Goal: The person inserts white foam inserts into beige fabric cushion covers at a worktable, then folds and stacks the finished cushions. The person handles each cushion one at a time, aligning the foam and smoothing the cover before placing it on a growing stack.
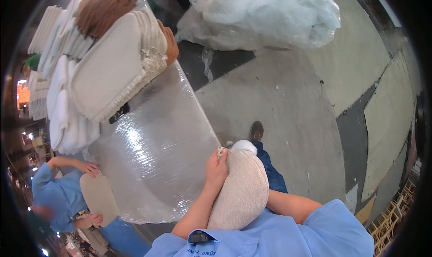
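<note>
A beige woven cushion cover, rounded and full, is held upright against my front. White stuffing bulges out at its far end. My left hand is closed on the cover's far left edge, where a bit of frayed fabric sticks up past the thumb. My right forearm passes behind the cover, so the right hand and its fingers are hidden. Just left of my left hand is the corner of a plastic-wrapped table.
Stacked beige covers, brown ones and white folded pads occupy the table's far left. A large clear bag of white filling lies on the floor ahead. At left, a co-worker in blue holds a flat beige piece.
</note>
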